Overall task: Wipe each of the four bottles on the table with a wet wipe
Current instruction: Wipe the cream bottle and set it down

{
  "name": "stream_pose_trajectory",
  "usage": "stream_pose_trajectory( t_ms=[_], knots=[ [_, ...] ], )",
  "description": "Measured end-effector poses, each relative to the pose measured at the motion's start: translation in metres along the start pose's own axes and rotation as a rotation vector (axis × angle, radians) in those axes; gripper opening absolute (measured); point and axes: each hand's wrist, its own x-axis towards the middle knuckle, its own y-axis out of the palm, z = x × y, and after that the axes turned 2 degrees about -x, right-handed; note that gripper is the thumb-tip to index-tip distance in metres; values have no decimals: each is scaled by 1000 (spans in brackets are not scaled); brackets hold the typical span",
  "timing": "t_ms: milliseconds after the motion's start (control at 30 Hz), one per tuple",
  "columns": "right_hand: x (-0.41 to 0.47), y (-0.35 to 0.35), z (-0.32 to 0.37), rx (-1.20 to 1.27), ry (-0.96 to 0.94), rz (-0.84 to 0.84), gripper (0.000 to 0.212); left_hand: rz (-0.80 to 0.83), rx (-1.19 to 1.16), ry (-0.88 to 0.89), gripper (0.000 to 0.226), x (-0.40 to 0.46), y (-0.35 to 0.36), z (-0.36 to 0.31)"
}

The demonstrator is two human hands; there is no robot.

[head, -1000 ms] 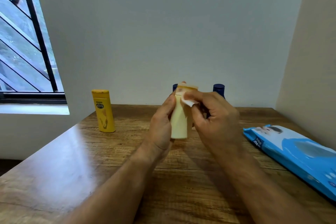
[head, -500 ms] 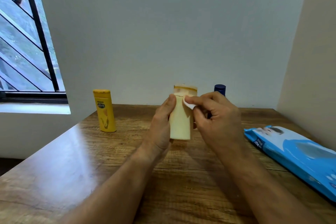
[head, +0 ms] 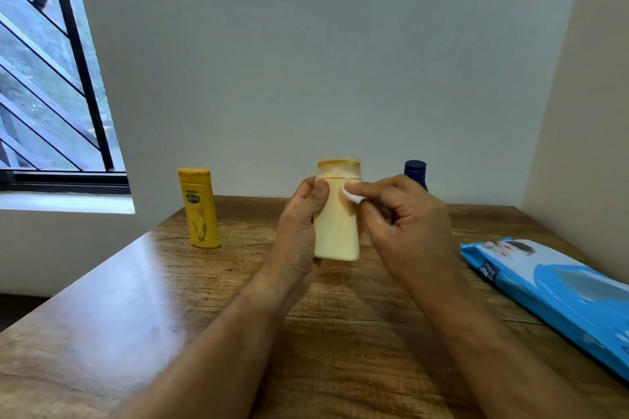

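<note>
left hand grips a pale cream plastic bottle upright above the wooden table, table centre. right hand pinches a small white wet wipe against its upper front. yellow flat-capped bottle stands at 10 o'clock. dark blue bottle at 1 o'clock, only cap visible. fourth bottle not visible. blue wipes pack at 3 o'clock, cut off by frame.

Wood-grain, plastic, soft wipe

Glossy wood-grain table under the left hand; smooth matt cream plastic bottle in it; soft white wipe at right hand fingertips; shiny blue plastic pack right.
</note>
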Motion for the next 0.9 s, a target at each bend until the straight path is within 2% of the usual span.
stream_pose_trajectory(
  t_ms=[100,233,300,367,500,567,633,800,900],
  knots=[
    [-1,0,0,30,0,18,23,-40,-14,-25,47,2,1,2],
    [-4,-1,3,99,-24,231,26,-105,-143,-51,55,5,-3,-4],
    [-4,-1,2,90,-34,281,25,-120,-160,-76,54,5,-6,-7],
    [-4,1,3,65,-43,221,24,-102,-112,-104,53,3,-4,-6],
    [1,0,4,88,51,-15,21,-31,34,-119,63,-2,3,2],
    [2,-2,4,92,79,-45,21,14,93,-127,66,-4,5,5],
    [2,-3,4,108,90,-4,21,55,76,-129,67,-6,5,5],
    [-1,-4,11,247,95,282,20,60,-204,-124,63,-2,3,-2],
    [-2,-1,12,215,87,252,20,82,-217,-149,60,-2,3,-3]
  ],
)
